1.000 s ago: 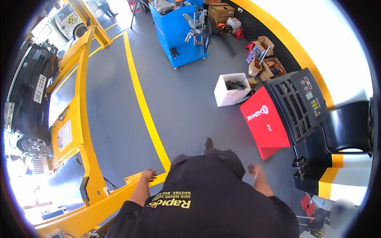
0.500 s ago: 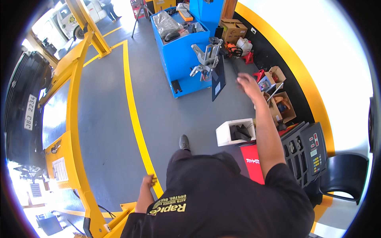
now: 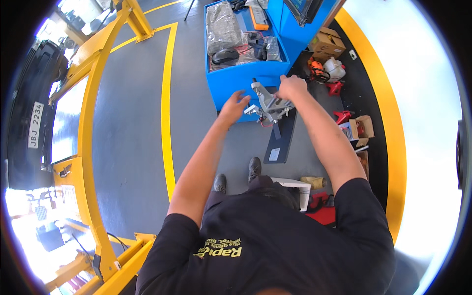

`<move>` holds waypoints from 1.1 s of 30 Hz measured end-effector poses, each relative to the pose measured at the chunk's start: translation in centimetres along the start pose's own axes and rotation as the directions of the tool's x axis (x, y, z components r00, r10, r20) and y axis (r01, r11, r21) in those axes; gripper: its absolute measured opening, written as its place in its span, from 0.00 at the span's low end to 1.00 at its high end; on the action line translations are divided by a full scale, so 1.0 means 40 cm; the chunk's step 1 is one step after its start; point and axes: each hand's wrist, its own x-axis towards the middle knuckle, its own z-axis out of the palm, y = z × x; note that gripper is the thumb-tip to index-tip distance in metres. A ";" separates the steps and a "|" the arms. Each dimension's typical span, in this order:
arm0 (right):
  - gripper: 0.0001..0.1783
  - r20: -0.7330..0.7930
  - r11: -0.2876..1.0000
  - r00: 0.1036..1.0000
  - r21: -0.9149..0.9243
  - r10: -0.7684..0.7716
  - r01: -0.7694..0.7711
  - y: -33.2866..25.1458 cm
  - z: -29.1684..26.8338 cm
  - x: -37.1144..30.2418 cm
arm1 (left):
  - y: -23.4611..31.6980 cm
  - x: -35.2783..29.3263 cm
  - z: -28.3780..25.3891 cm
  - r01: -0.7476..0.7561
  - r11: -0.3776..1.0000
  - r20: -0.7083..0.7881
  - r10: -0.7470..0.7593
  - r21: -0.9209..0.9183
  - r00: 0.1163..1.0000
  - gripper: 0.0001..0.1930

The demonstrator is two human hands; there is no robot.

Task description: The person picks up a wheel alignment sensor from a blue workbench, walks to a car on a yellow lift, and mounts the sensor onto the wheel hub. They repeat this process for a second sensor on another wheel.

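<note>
A silver metal wheel clamp (image 3: 269, 101) with knobs and jaws sits at the near side of a blue cabinet (image 3: 231, 81). My right hand (image 3: 293, 89) is closed on its upper right part, and the fingers' far side is partly hidden. Just left of the clamp, my left hand (image 3: 233, 106) reaches out with fingers apart, holding nothing. A flat dark panel (image 3: 281, 140) with a white label extends below the clamp toward me. A thin red cord (image 3: 266, 125) shows under the jaws.
On the cabinet top lie a black mouse (image 3: 225, 56), a plastic-covered keyboard (image 3: 221, 27) and an orange-and-white power strip (image 3: 258, 18). Cardboard boxes (image 3: 327, 44) and red stands (image 3: 342, 116) line the right wall. Yellow lift arms (image 3: 88, 123) stand left.
I have moved forward to the cabinet. My right hand has gone from the air beside the clamp onto it. My left hand has risen from my side to the clamp's left.
</note>
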 end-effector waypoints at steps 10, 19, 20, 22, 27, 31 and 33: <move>0.17 -0.244 0.941 0.915 0.024 -0.321 0.337 0.085 0.096 0.040 | -0.032 0.192 0.210 0.003 0.970 -0.155 0.035 0.243 0.987 0.16; 0.14 -0.191 0.565 0.631 0.307 -0.752 0.766 0.203 -0.038 0.023 | -0.019 0.209 0.236 -0.098 0.969 -0.241 0.154 0.228 0.958 0.14; 0.20 -0.316 0.549 0.740 0.513 -0.594 0.660 0.190 -0.040 0.023 | -0.021 0.210 0.236 -0.094 0.969 -0.234 0.149 0.229 0.961 0.14; 0.23 -0.214 0.764 0.787 0.196 -0.578 0.614 0.167 -0.032 0.010 | -0.025 0.209 0.234 -0.067 0.970 -0.231 0.122 0.232 0.965 0.14; 0.30 0.006 0.449 0.507 0.475 -0.862 0.757 0.165 -0.035 -0.007 | -0.024 0.201 0.227 -0.086 0.970 -0.209 0.135 0.225 0.968 0.14; 0.25 -0.112 0.866 0.859 -0.022 -0.499 0.500 0.170 -0.068 -0.008 | -0.013 0.198 0.227 -0.013 0.974 -0.216 0.063 0.225 0.974 0.14; 0.26 -0.098 0.683 0.711 0.212 -0.697 0.699 0.161 -0.075 -0.027 | -0.007 0.199 0.228 -0.038 0.973 -0.221 0.090 0.229 0.971 0.14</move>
